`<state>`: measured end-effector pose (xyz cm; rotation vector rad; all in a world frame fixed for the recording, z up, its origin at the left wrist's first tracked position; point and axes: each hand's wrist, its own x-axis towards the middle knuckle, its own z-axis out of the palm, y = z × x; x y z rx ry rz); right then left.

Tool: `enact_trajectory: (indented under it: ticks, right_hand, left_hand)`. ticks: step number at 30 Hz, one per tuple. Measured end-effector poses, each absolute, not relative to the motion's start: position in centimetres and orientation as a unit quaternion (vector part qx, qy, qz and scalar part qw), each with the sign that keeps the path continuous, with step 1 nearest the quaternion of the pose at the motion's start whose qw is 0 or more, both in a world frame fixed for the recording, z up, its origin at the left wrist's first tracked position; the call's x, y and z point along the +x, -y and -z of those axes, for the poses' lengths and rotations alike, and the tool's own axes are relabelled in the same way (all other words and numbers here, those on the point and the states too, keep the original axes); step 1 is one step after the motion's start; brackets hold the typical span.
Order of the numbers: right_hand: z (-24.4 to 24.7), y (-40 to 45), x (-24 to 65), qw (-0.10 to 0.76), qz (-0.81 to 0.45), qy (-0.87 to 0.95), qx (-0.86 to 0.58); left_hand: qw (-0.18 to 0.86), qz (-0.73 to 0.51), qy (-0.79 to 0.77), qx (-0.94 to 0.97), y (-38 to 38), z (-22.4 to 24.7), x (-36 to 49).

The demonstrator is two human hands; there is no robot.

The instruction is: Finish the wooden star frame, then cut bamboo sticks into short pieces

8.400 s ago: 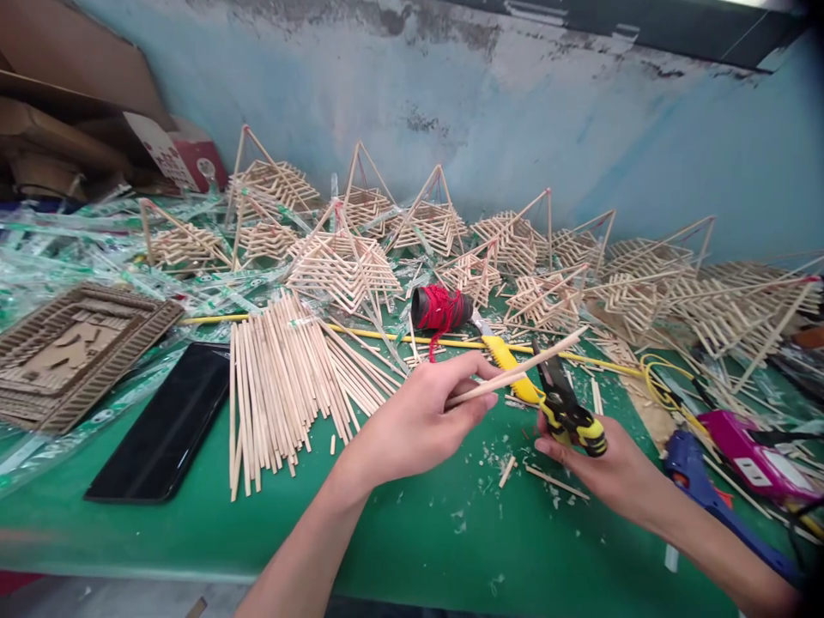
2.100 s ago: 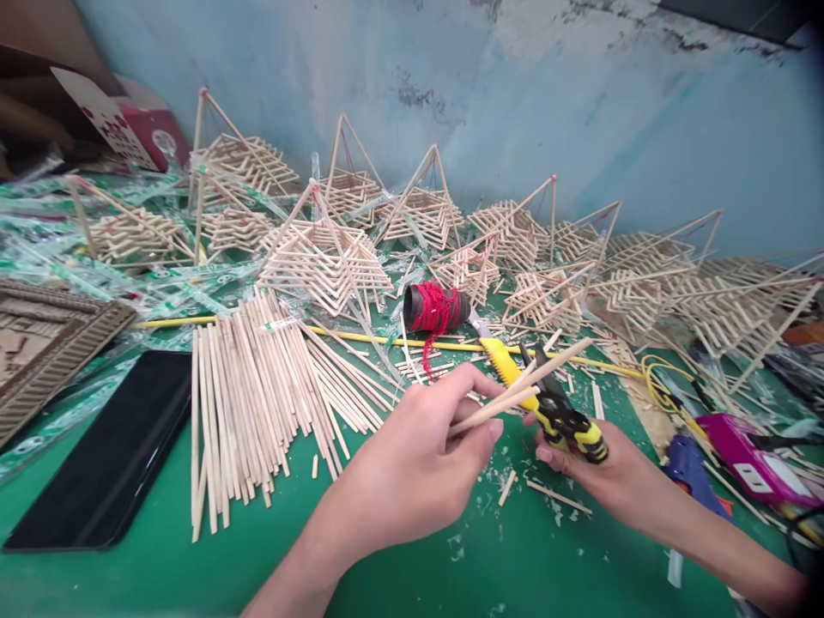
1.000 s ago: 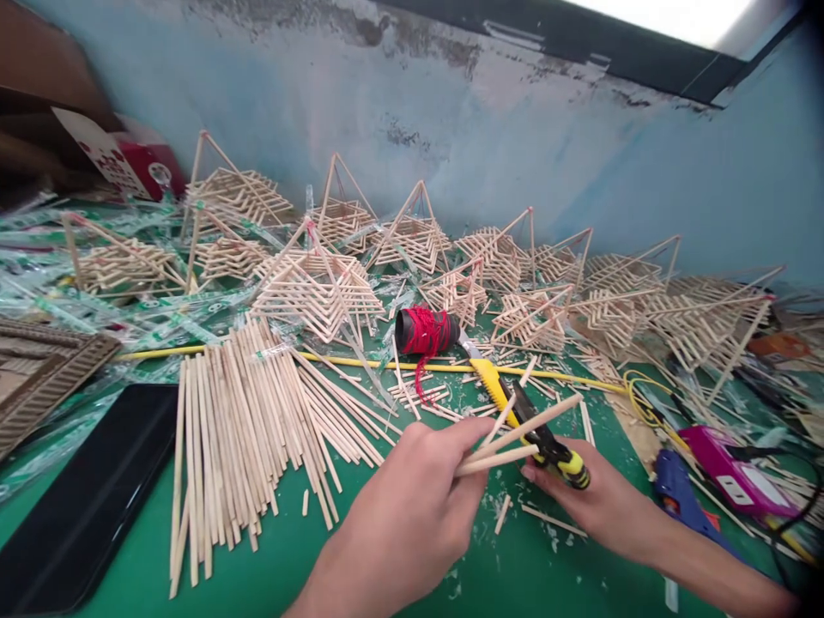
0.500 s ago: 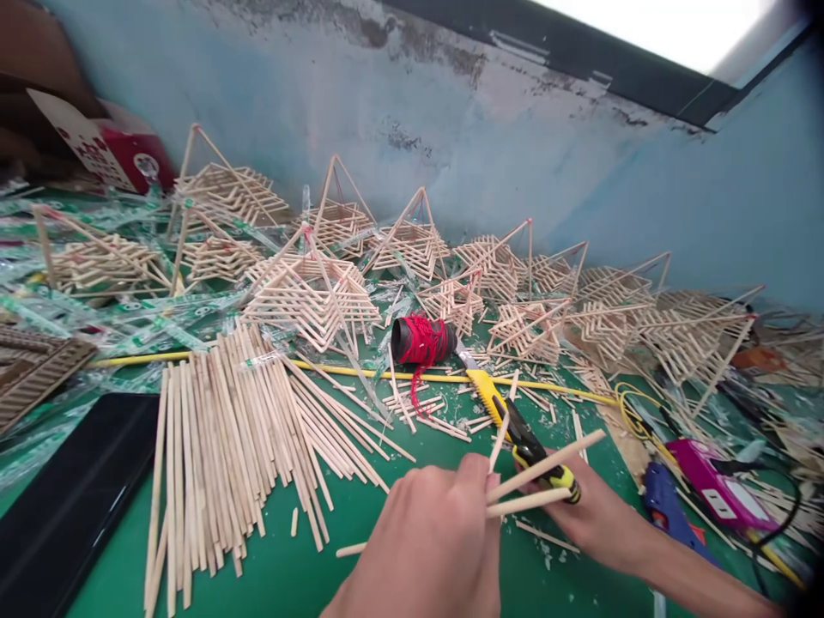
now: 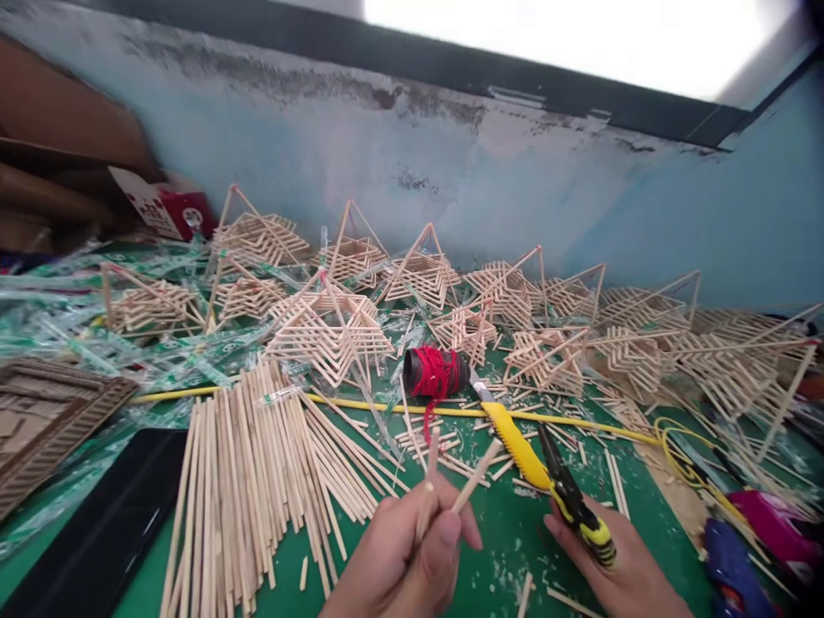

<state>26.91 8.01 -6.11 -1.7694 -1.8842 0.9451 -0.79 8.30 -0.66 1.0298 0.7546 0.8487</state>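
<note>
Low in the middle, my left hand is closed round a few short wooden sticks whose ends poke up past the fingers. To its right, my right hand holds a black and yellow cutter, its dark tip pointing up and left. A yellow-handled saw lies just beyond the cutter. Near the saw's blade rests a dark spool wound with red thread. Left of my hands, a large pile of long sticks is spread on the green table.
Stick-built frames with peaked handles stand in rows along the blue wall. A black phone and a cardboard tray lie at left. A yellow cord crosses the table. At right is a blue glue gun.
My left hand has turned, bringing the sticks more upright. My right hand with the cutter has moved away to the right. The view has shifted, showing more window and wall.
</note>
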Motion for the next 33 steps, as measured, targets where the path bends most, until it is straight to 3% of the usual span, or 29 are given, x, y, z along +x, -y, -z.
enact_trajectory:
  ticks: [5, 14, 20, 27, 33]
  right_hand:
    - [6.1, -7.3, 26.5, 0.229, -0.327, 0.691, -0.604]
    - [5.5, -6.0, 26.2, 0.372, -0.322, 0.611, -0.620]
    - [5.9, -6.1, 26.7, 0.397, -0.342, 0.592, -0.612]
    - [6.3, -6.4, 26.7, 0.420, -0.348, 0.588, -0.597]
    - [7.0, -5.9, 26.6, 0.459, -0.337, 0.544, -0.617]
  left_hand:
    - [0.699, -0.487, -0.253, 0.458, -8.1, 1.7, 0.5]
    - [0.657, -0.412, -0.319, 0.545, -6.9, 3.8, 1.9]
    - [0.660, -0.432, -0.324, 0.522, -6.2, 3.9, 3.0]
    - [0.660, -0.484, -0.225, 0.528, -11.1, 2.0, 5.4]
    - [0.667, -0.467, -0.193, 0.548, -13.7, 3.7, 6.2]
